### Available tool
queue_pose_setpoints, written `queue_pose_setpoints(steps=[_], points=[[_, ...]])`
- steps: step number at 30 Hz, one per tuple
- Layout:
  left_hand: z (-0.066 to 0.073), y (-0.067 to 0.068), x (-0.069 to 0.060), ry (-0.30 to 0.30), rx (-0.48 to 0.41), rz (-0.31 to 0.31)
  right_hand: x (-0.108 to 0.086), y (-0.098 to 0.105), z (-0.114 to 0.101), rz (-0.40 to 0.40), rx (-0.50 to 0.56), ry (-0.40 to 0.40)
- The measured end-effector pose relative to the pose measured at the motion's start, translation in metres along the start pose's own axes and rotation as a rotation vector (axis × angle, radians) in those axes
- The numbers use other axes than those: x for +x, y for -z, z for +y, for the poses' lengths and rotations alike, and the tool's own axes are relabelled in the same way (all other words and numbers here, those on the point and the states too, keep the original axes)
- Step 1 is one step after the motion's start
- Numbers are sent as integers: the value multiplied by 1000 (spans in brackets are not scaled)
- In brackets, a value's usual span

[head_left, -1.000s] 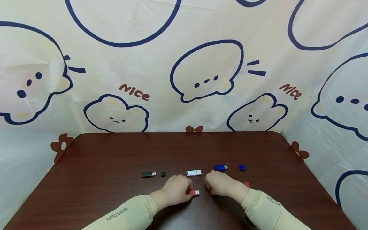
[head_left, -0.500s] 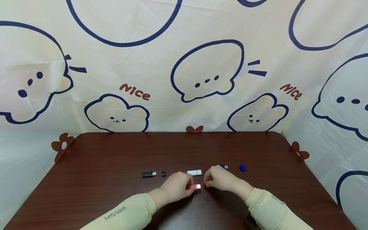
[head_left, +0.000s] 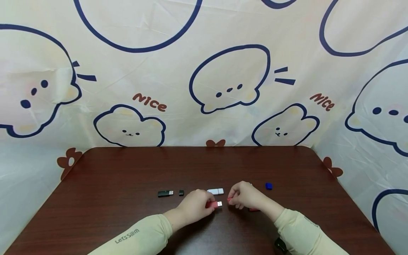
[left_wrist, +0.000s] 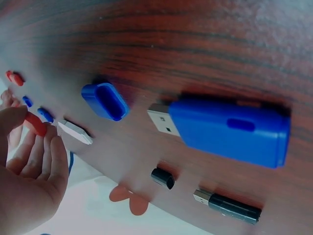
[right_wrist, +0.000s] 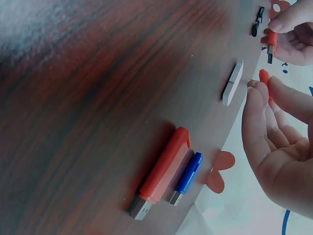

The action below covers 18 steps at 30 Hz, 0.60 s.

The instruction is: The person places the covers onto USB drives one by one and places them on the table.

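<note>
My left hand [head_left: 195, 208] pinches a red USB stick [head_left: 211, 204] above the dark table, its metal plug pointing right. A short gap away, my right hand [head_left: 244, 195] pinches a small red cap [right_wrist: 264, 82] between thumb and fingers. Plug and cap face each other without touching. Just behind the hands lies a white USB stick [head_left: 215, 191]. Under the right forearm is another red USB stick [right_wrist: 164, 166], uncapped, with a blue USB stick [right_wrist: 189, 174] beside it. The right hand mostly hides that blue stick in the head view.
Left of the hands lie a black USB stick [head_left: 165, 193] and its black cap [head_left: 181, 193]. A blue cap [head_left: 268, 186] lies at the right. In the left wrist view, a large-looking blue USB stick [left_wrist: 230, 129] and an open blue cap [left_wrist: 105, 101] lie nearby.
Both hands have risen slightly from the table with the red USB stick and red cap. The right hand has turned a little, and more of the red stick below its forearm shows.
</note>
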<state>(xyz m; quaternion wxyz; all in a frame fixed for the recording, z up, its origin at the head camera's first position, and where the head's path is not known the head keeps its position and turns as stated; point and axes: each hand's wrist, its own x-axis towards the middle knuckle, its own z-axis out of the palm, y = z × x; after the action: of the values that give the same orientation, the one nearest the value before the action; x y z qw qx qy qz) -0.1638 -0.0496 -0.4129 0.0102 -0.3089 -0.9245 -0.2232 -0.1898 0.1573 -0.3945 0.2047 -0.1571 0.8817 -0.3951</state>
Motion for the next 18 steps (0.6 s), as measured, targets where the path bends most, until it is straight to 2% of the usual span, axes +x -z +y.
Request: queue_pose_setpoints(steps=[18], points=[[1, 1, 1, -22, 27, 58, 1, -2, 3, -73, 216, -15]])
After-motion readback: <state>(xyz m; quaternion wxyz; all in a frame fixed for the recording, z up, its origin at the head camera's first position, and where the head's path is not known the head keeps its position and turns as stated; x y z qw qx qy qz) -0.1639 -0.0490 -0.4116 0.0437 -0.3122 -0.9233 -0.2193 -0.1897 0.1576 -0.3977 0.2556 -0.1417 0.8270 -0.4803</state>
